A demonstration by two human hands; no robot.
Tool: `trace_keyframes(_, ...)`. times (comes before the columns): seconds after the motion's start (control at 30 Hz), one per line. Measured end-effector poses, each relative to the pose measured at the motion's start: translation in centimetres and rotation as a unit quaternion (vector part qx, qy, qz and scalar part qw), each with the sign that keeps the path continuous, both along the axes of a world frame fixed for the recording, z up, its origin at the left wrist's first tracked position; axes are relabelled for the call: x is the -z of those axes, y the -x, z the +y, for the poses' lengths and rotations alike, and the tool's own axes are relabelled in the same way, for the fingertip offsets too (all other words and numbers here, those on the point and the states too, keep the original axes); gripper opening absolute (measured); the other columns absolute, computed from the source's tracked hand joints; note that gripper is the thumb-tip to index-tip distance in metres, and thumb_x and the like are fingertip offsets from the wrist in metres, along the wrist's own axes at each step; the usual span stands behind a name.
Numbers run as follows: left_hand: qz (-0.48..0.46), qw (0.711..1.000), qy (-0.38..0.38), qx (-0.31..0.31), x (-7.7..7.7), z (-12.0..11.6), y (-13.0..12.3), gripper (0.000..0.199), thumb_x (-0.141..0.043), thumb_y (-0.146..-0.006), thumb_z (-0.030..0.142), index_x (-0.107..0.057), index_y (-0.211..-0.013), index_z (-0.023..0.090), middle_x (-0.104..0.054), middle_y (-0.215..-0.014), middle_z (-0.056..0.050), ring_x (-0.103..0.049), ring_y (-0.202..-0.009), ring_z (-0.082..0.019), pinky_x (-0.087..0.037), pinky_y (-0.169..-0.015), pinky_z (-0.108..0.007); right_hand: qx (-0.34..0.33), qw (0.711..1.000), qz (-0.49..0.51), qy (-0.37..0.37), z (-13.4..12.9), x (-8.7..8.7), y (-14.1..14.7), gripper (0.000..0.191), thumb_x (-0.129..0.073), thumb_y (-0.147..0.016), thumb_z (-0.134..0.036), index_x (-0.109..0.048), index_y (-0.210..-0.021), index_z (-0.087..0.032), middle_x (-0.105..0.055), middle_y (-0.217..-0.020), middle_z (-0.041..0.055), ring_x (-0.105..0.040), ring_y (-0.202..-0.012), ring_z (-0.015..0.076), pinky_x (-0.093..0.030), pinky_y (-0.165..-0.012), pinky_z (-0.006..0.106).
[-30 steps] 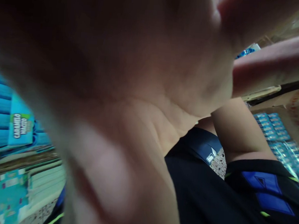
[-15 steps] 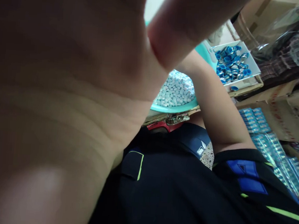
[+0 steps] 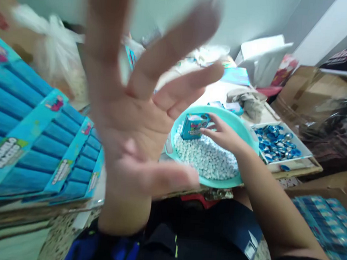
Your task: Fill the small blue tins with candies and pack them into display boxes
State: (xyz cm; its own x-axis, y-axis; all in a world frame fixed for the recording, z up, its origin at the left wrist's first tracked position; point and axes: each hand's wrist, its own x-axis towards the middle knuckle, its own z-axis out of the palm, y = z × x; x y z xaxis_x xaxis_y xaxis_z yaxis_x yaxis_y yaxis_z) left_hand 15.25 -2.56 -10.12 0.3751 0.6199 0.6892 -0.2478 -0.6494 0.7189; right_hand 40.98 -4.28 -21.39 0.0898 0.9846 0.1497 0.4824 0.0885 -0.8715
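My left hand (image 3: pixel 144 119) is raised close to the camera, palm showing, fingers spread and holding nothing; its fingertips are blurred. Farther off, my right hand (image 3: pixel 225 135) grips a small blue candy box (image 3: pixel 195 125) by its right side. The box stands upright at the back left of a turquoise basin (image 3: pixel 249 138), low over or touching the candies. Small white candies (image 3: pixel 210 159) fill much of the basin. Part of the basin's left side is hidden behind my left hand.
Large blue cartons of candy packs (image 3: pixel 32 127) stand at the left. A white tray (image 3: pixel 302 150) of blue-and-silver caps (image 3: pixel 276 142) sits right of the basin. Blue packs (image 3: pixel 328 226) lie in a cardboard box at lower right. A grey cloth (image 3: pixel 249 102) lies behind the tray.
My left hand, which covered much of the view, has moved away from the camera and shows spread fingers. The view has tilted up, bringing my right hand and the candy box into sight.
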Motion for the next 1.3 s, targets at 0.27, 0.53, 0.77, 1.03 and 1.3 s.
trace_keyframes(0.27, 0.126, 0.988, 0.060, -0.065, 10.4, 6.2, -3.5, 0.088, -0.081, -0.083, 0.048, -0.038, -0.156, 0.028, -0.040, -0.163, -0.014, -0.034, -0.154, -0.036, -0.036, -0.125, -0.059, -0.004, 1.000, 0.019, 0.025, 0.2, -0.6, 1.5, 0.070, -0.072, -0.089, -0.048, -0.046, -0.150, -0.024, -0.065, -0.132, 0.0135, -0.068, -0.110, 0.0320, -0.059, -0.092, 0.051)
trace_keyframes(0.53, 0.298, 0.949, 0.097, -0.025, 11.0, 6.9, -3.5, 0.080, -0.074, -0.086, 0.057, -0.042, -0.154, 0.029, -0.055, -0.151, -0.013, -0.058, -0.134, -0.035, -0.053, -0.107, -0.050, -0.007, 1.000, 0.023, 0.010, 0.5, 0.0, 1.8, 0.069, -0.071, -0.092, -0.045, -0.043, -0.152, -0.024, -0.064, -0.134, 0.0132, -0.069, -0.104, 0.0300, -0.059, -0.092, 0.050)
trace_keyframes(0.77, 0.185, 0.974, 0.120, -0.049, 12.1, 8.1, -4.3, 0.058, -0.078, -0.083, 0.051, -0.059, -0.130, 0.022, -0.069, -0.122, -0.011, -0.069, -0.110, -0.031, -0.059, -0.092, -0.042, -0.052, 0.971, -0.229, 0.043, 3.1, -4.8, 1.8, 0.052, -0.073, -0.092, -0.035, -0.054, -0.137, -0.016, -0.071, -0.119, 0.0123, -0.068, -0.105, 0.0294, -0.055, -0.088, 0.040)
trace_keyframes(1.03, 0.004, 0.981, 0.132, -0.138, 10.5, 11.1, 0.9, 0.060, -0.087, -0.071, 0.044, -0.058, -0.120, 0.025, -0.069, -0.113, -0.008, -0.070, -0.105, -0.028, -0.063, -0.083, -0.038, -0.115, 0.887, -0.410, 0.176, 7.4, -5.1, 3.3, 0.047, -0.066, -0.099, -0.041, -0.060, -0.139, -0.018, -0.059, -0.139, 0.0146, -0.065, -0.113, 0.0310, -0.053, -0.096, 0.041)
trace_keyframes(1.3, 0.227, 0.941, 0.230, -0.101, 11.0, 11.8, 7.7, 0.048, -0.078, -0.063, 0.025, -0.062, -0.108, 0.022, -0.069, -0.097, -0.003, -0.069, -0.084, -0.022, -0.059, -0.069, -0.031, -0.182, 0.870, -0.419, 0.184, 6.7, -2.3, 3.3, 0.056, -0.070, -0.089, -0.050, -0.062, -0.136, -0.020, -0.056, -0.136, 0.0163, -0.064, -0.107, 0.0337, -0.052, -0.088, 0.044)
